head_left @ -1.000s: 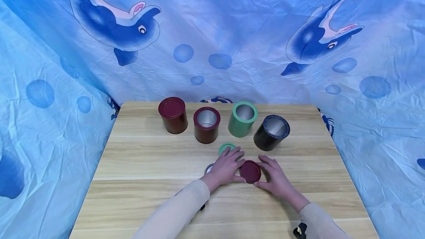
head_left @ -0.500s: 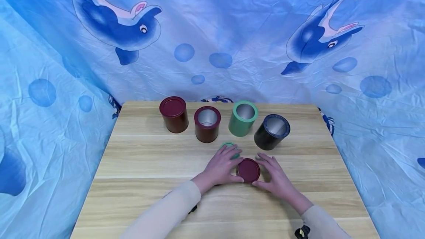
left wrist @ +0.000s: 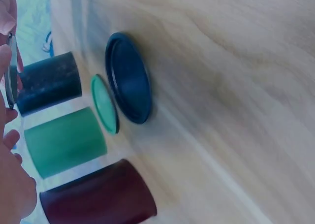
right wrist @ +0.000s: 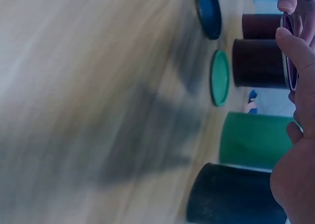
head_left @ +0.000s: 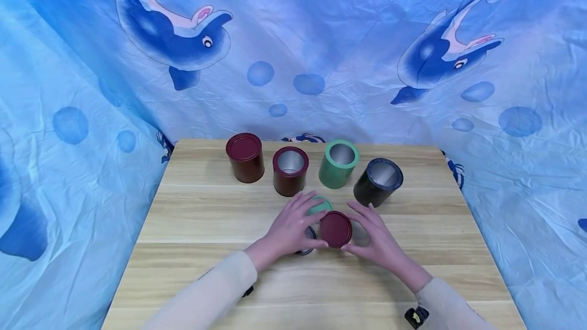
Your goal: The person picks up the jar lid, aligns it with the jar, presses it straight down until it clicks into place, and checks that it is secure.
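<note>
In the head view a dark red round lid [head_left: 336, 229] is held between my two hands. My left hand [head_left: 290, 225] grips its left edge with thumb and fingers. My right hand [head_left: 378, 238] grips the right edge. Both wrist views show the lid raised off the table, its rim between the fingertips. Beneath the hands lie a green lid [head_left: 324, 204] and a dark blue lid [left wrist: 129, 79], the latter mostly hidden by my left hand in the head view. Farther back stand an open dark red canister [head_left: 289, 181], an open green canister [head_left: 336, 173] and an open black canister [head_left: 372, 190].
A second dark red canister [head_left: 247, 167], with its lid on, stands at the left end of the row. The wooden table [head_left: 192, 248] carries everything. A blue curtain [head_left: 357, 65] printed with dolphins hangs behind it and along both sides.
Both hands have moved left and slightly away from me with the dark red lid, which looks larger, as if raised. It has come over beside the green lid. The canisters stay standing.
</note>
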### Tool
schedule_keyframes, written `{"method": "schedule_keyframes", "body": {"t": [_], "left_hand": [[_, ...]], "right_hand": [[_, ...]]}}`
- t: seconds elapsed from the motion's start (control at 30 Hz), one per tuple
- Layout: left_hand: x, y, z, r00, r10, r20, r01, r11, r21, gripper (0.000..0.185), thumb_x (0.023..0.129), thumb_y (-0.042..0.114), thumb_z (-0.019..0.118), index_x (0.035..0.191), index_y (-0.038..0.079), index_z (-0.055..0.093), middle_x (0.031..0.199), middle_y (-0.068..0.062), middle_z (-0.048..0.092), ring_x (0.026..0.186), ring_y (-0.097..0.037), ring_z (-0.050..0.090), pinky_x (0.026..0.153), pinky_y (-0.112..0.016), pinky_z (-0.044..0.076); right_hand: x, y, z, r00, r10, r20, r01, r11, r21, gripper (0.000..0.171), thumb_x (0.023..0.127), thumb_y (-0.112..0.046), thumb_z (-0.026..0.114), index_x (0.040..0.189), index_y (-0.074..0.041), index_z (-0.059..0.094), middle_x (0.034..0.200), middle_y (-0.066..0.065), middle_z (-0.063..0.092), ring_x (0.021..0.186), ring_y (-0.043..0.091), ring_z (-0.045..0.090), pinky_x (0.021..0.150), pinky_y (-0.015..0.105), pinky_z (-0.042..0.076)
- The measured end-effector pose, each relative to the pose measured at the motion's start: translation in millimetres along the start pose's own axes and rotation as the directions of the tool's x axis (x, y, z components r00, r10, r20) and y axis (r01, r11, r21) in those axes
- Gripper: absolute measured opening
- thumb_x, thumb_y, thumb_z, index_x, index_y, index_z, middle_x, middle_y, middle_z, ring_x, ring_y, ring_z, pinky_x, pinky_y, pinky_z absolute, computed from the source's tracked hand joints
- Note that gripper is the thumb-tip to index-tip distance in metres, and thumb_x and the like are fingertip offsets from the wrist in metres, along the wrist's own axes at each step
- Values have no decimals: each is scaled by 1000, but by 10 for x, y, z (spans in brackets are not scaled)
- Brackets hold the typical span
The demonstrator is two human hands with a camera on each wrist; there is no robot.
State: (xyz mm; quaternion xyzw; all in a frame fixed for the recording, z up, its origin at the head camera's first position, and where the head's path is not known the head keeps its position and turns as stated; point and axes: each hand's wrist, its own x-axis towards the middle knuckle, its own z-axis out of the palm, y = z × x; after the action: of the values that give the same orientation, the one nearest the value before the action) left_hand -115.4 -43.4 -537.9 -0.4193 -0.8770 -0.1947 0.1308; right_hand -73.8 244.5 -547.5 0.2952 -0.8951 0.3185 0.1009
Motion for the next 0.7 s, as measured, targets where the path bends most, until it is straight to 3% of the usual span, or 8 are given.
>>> {"method": "schedule_keyframes", "body": {"t": [0.17,0.27,0.5,0.7], "left_hand": [[-47,-49,-147,1000,-22,-19,22,1000,-16,76,77,67,88,133,18,77,154,-7,59,154,-32,42,128,-55,31],[-70,-82,-220,999,-30,-40,28,999,-32,75,76,66,89,132,18,78,154,-7,59,155,-32,41,128,-57,30],[-72,-172,-377,995,-22,-96,18,999,-41,74,76,63,91,130,14,79,150,-9,63,152,-36,45,126,-60,32],[-33,-264,-517,994,-34,-103,28,998,-61,75,74,60,93,131,13,78,148,-12,65,151,-41,46,125,-64,32]], "right_hand": [[158,-88,-33,999,-52,-1,52,999,-7,77,73,-37,100,136,-8,69,156,21,55,147,44,47,121,78,22],[251,-124,-51,996,-93,-10,93,996,-9,75,73,-39,100,134,-6,70,156,22,55,147,48,46,116,83,21],[459,-185,-102,992,-123,4,123,992,-5,74,75,-40,98,134,-6,70,158,21,54,153,42,42,127,72,11],[661,-258,-176,992,-113,49,113,994,12,76,72,-33,101,134,-6,68,163,17,50,154,43,39,126,74,9]]}}
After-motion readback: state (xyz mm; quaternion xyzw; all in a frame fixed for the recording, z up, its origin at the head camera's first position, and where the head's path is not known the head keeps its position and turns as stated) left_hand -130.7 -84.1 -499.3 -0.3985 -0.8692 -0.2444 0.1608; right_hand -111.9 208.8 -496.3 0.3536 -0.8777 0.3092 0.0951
